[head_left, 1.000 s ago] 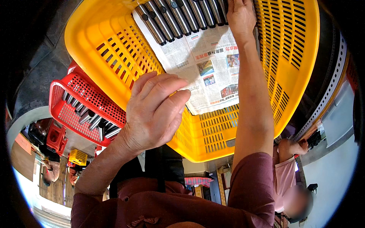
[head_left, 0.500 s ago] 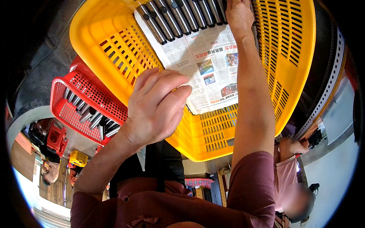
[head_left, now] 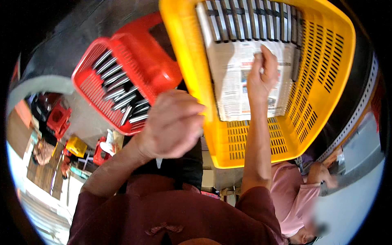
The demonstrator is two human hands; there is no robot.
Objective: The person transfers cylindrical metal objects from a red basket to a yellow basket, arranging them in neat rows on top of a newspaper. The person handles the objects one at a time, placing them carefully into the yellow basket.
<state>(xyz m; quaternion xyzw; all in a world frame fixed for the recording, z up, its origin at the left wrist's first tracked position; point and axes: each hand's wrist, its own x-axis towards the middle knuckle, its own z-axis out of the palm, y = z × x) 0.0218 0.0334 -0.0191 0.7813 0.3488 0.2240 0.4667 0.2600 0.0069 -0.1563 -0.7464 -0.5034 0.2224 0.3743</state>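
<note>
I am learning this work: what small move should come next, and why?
Perhaps the left hand should reach into the red basket for one loose rod: several lie there at mixed angles, no rod shows in that hand, and newspaper shows in front of the row of rods in the yellow basket.

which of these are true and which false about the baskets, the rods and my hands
1. The rods in the yellow basket lie side by side in a row. True.
2. The red basket stands to the right of the yellow one. False: it is on the left.
3. The right hand is over the newspaper. True.
4. The newspaper lines the red basket. False: it lies in the yellow basket.
5. The red basket also has rods in it. True.
6. The left hand is on the row of rods. False: it is near the yellow basket's left side.
</note>
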